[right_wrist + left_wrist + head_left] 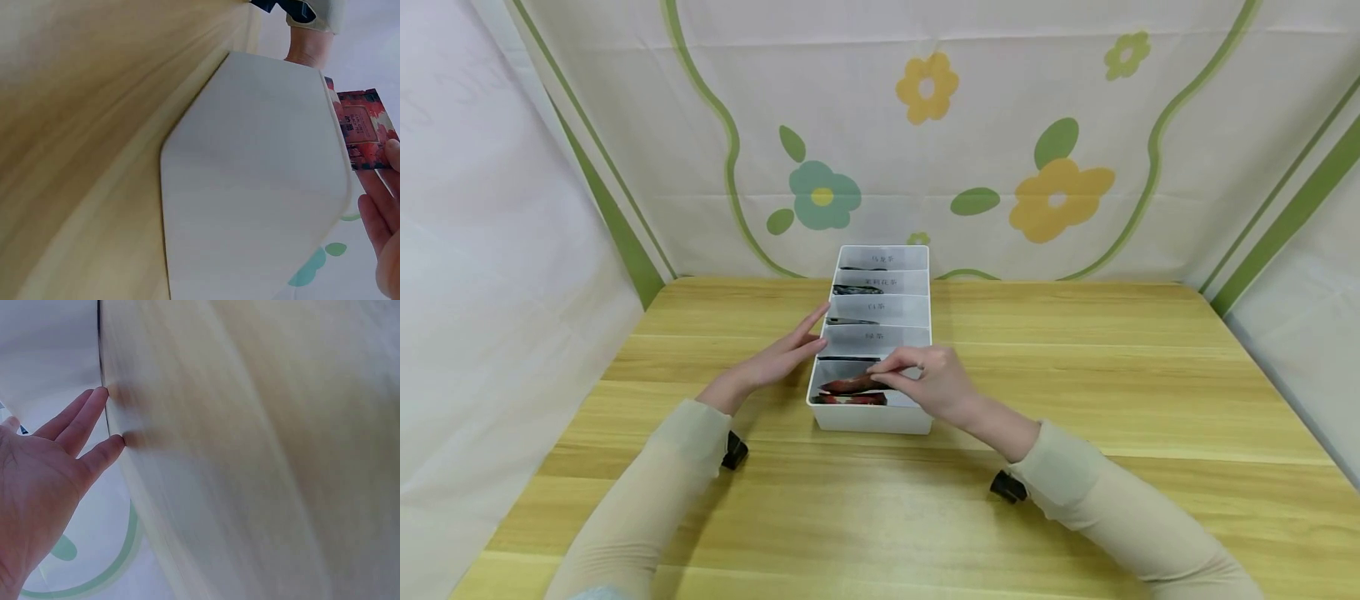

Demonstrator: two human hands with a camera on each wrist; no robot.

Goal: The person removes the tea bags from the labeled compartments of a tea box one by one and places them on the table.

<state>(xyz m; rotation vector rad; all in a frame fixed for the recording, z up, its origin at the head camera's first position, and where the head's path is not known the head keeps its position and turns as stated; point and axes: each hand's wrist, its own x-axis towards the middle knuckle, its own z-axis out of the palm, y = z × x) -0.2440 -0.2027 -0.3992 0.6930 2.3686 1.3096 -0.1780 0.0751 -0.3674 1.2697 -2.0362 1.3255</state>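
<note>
A long white box [872, 421] stands on the table, split crosswise into several compartments with Chinese labels. Over its nearest compartment, my right hand [936, 383] pinches a red tea sachet [850, 383] between thumb and fingers. The right wrist view shows that sachet [362, 128] beside the box wall [262, 137], its printed face visible. Another red sachet [848, 400] lies against the front wall of the same compartment. With fingers extended, my left hand [778, 358] is at the box's left side, fingertips by the rim; firm contact is hard to tell.
Dark-edged sachets [857, 290] sit in compartments farther back. The wooden table [880, 508] extends around the box. Behind it hangs a flower-printed cloth [970, 150], and white cloth [490, 292] hangs at the left. Black wrist devices [1008, 487] sit under both cuffs.
</note>
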